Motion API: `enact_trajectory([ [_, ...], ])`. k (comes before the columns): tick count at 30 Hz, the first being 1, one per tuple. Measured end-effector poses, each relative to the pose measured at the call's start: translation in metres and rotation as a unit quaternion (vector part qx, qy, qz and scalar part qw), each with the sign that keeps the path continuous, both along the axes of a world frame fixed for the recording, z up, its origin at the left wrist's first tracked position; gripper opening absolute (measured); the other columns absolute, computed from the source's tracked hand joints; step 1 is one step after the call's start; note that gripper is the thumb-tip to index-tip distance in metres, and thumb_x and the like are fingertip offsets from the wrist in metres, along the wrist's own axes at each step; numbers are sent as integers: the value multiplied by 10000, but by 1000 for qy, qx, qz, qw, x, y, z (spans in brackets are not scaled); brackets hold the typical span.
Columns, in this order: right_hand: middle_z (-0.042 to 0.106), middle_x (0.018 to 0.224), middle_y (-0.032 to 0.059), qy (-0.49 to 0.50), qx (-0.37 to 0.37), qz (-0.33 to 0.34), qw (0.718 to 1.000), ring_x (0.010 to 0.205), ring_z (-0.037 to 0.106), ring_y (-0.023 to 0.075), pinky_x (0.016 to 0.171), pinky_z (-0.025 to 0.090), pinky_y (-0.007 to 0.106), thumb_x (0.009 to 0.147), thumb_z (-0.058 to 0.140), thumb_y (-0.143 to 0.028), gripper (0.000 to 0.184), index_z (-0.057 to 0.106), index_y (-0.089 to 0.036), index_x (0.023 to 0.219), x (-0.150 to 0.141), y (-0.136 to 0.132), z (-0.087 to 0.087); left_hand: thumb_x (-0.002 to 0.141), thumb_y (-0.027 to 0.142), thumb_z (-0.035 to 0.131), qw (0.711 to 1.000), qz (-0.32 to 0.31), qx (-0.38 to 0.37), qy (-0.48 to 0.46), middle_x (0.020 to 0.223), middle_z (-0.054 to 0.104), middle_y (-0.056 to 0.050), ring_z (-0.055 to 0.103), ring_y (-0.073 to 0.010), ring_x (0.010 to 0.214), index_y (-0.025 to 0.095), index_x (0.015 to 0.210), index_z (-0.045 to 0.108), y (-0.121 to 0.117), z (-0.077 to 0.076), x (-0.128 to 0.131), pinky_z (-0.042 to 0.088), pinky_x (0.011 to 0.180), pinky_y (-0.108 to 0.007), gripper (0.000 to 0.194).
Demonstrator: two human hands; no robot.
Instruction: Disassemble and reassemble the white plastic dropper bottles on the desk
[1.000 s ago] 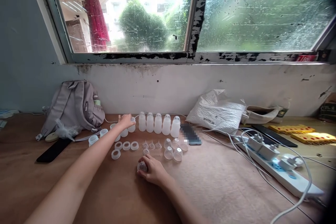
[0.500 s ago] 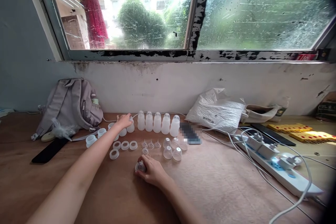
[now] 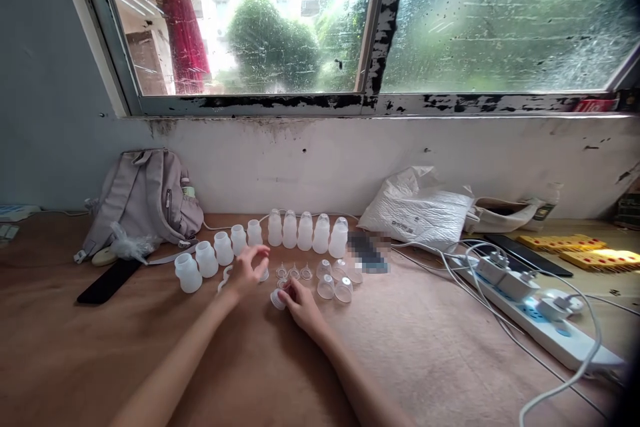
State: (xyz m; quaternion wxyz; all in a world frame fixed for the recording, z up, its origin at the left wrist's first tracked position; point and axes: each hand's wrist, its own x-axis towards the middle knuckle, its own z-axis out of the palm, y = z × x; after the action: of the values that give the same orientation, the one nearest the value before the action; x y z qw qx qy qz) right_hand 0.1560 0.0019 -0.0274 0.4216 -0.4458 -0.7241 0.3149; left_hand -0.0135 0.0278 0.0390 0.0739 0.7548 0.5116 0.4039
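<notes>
My left hand (image 3: 249,270) hovers over the white collar rings, its thumb and fingers apart and nothing between them; it hides most of the rings. My right hand (image 3: 301,305) grips a white bottle collar (image 3: 277,299), tilted on edge just above the table; its inside is hidden. Clear bottle teats (image 3: 294,271) stand beyond that hand. To its right are several transparent domed caps (image 3: 325,287). Open frosted baby bottles (image 3: 205,258) form a slanting row at the left. Capped bottles (image 3: 305,232) stand upright in a row at the back.
A grey backpack (image 3: 145,197) and a black phone-like slab (image 3: 107,283) lie at the left. A silver padded bag (image 3: 417,207) leans against the wall. On the right, a white power strip (image 3: 537,313) carries plugs and looping cables. A blurred-out flat object (image 3: 370,253) lies beside the capped bottles.
My left hand has come away from the open bottles, moving nearer and opening over the rings. My right hand has shifted slightly away from me, and the collar in it is now tipped.
</notes>
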Motion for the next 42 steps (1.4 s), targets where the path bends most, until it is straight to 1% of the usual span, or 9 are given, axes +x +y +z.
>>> enact_trajectory([
  [4, 480, 603, -33, 14, 2, -1, 1000, 571, 435, 120, 562, 341, 231, 775, 467, -266, 102, 451, -187, 711, -1, 1, -1, 758, 282, 518, 988, -77, -79, -107, 939, 618, -31, 574, -165, 872, 214, 972, 542, -32, -41, 3, 442, 764, -292, 226],
  [8, 460, 579, -38, 9, 3, 1, 1000, 545, 420, 118, 540, 340, 232, 770, 464, -261, 100, 450, -188, 703, -1, 0, 1, 728, 303, 562, 984, -80, -111, -111, 939, 608, -48, 567, -170, 872, 202, 995, 544, -39, -56, 2, 447, 775, -296, 285],
  [15, 526, 663, -15, 14, 6, 51, 999, 589, 487, 125, 583, 386, 245, 776, 448, -234, 84, 498, -185, 823, -1, -1, -3, 681, 369, 610, 990, -73, -118, -36, 890, 582, -47, 549, -181, 849, 199, 920, 559, -47, -58, 7, 446, 761, -295, 297],
  [20, 463, 560, -56, 59, -62, 85, 993, 465, 454, 99, 487, 373, 224, 773, 435, -231, 109, 487, -186, 857, 1, 1, -7, 659, 369, 621, 994, -50, -101, 0, 844, 577, -37, 539, -187, 825, 196, 847, 550, -47, -58, 7, 433, 741, -302, 266],
  [24, 447, 532, -67, 74, -91, 103, 988, 446, 448, 92, 463, 358, 213, 751, 442, -216, 124, 493, -184, 860, 1, -1, 0, 674, 383, 601, 992, -61, -110, 5, 823, 585, -32, 541, -177, 785, 195, 851, 553, -47, -55, 3, 428, 705, -293, 262],
  [29, 392, 520, -78, 109, -38, 22, 993, 456, 374, 76, 437, 297, 192, 643, 499, -134, 103, 476, -185, 729, -4, -10, 9, 699, 357, 572, 988, -105, -112, 11, 825, 603, -27, 538, -178, 795, 200, 828, 553, -55, -47, 3, 405, 736, -299, 205],
  [33, 395, 536, -71, 138, -30, 4, 990, 477, 347, 73, 446, 280, 191, 597, 476, -98, 108, 445, -181, 659, -8, -15, 11, 703, 334, 553, 988, -111, -98, 39, 838, 593, -38, 524, -198, 824, 198, 842, 546, -59, -43, 5, 390, 766, -324, 194],
  [39, 436, 601, -45, 169, 0, -22, 985, 527, 383, 88, 483, 307, 202, 623, 466, -131, 73, 425, -185, 650, -8, -20, 12, 673, 299, 565, 989, -108, -67, 78, 850, 567, -32, 506, -206, 845, 201, 850, 526, -59, -41, 4, 362, 804, -342, 207],
  [42, 428, 597, -46, 133, 33, -91, 986, 527, 400, 100, 500, 324, 213, 684, 476, -191, 49, 433, -194, 707, -5, -19, 12, 661, 311, 577, 988, -94, -62, 103, 838, 560, -24, 506, -200, 831, 200, 862, 515, -56, -42, 0, 344, 818, -348, 237],
])
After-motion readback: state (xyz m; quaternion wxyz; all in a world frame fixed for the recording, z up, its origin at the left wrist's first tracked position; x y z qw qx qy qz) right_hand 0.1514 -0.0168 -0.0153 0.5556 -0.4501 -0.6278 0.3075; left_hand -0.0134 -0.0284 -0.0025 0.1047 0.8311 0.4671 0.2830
